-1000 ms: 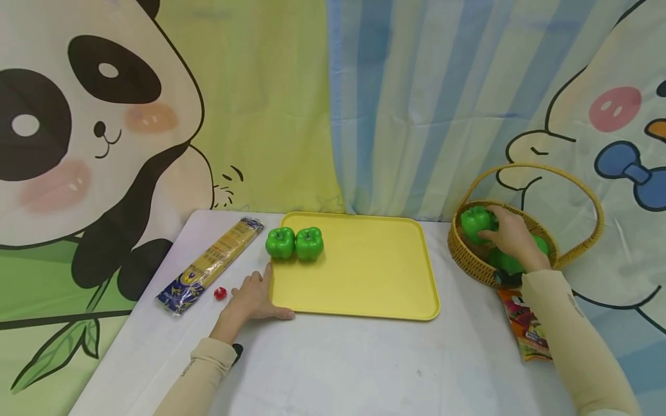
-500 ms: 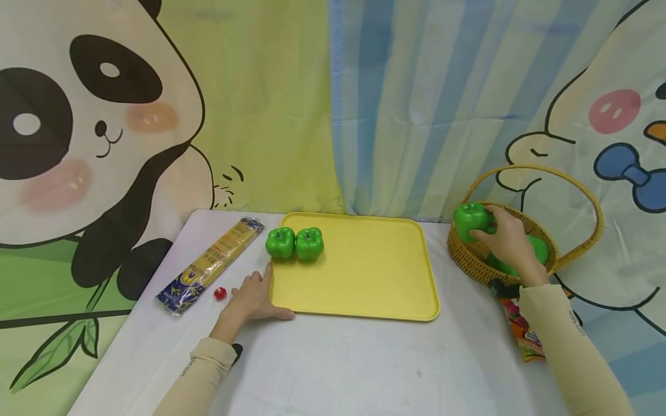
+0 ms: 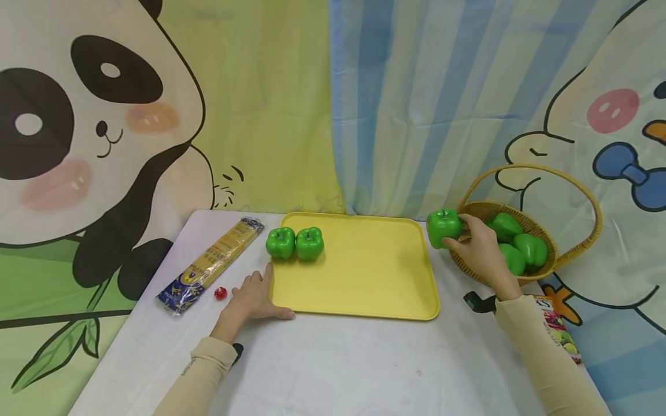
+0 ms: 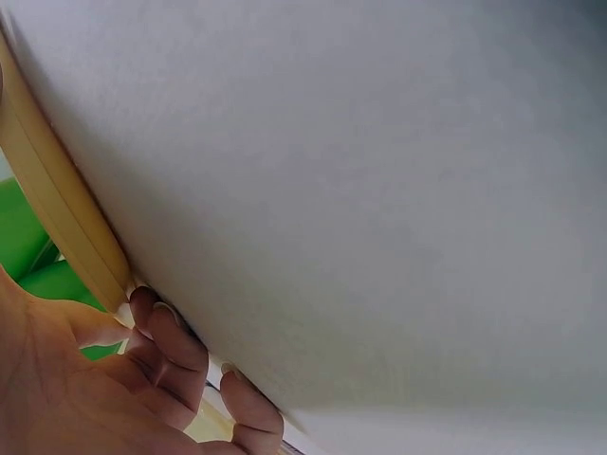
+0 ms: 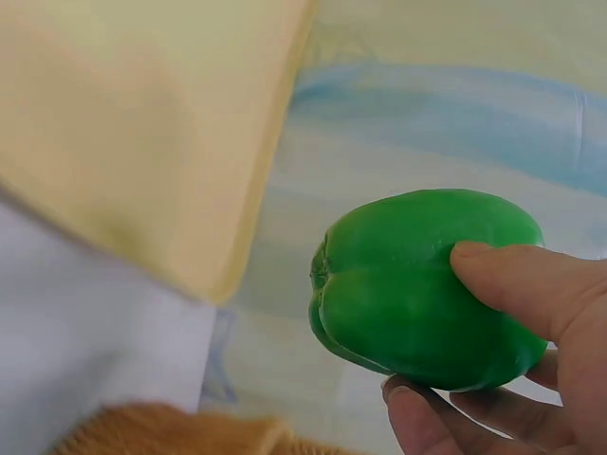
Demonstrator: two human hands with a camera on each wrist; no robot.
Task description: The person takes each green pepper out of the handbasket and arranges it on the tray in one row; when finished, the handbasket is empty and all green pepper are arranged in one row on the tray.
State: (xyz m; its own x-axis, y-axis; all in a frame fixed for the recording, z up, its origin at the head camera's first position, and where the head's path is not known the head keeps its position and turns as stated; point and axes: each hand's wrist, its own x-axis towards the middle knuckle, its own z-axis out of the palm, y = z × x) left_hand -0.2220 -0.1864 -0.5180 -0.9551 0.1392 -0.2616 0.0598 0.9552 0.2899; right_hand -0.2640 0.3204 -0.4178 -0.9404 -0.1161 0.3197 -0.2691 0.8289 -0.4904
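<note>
A green bell pepper (image 3: pixel 443 229) is gripped in my right hand (image 3: pixel 480 247), between the basket and the tray's right edge. In the right wrist view the thumb lies along one side of the pepper (image 5: pixel 427 289), with fingers beneath it. My left hand (image 3: pixel 254 297) rests at the lower left corner of the yellow tray (image 3: pixel 364 266), its fingers spread along the edge and its thumb at the front rim. Two more bell peppers (image 3: pixel 309 244) stand side by side at the tray's upper left. The wicker basket (image 3: pixel 470 274) holds several other green peppers (image 3: pixel 531 249).
Left of the tray lies a long bag of dry noodles (image 3: pixel 210 266), with a small red object (image 3: pixel 220 293) close to it. A colourful packet (image 3: pixel 559 329) lies partly behind the right sleeve. The basket's tall handle (image 3: pixel 595 216) arches over it, and a printed curtain (image 3: pixel 385 115) hangs behind the table.
My right hand has lifted the bell pepper out of the basket and carried it left, toward the tray. The peppers in the basket now show more fully. The left hand has stayed put.
</note>
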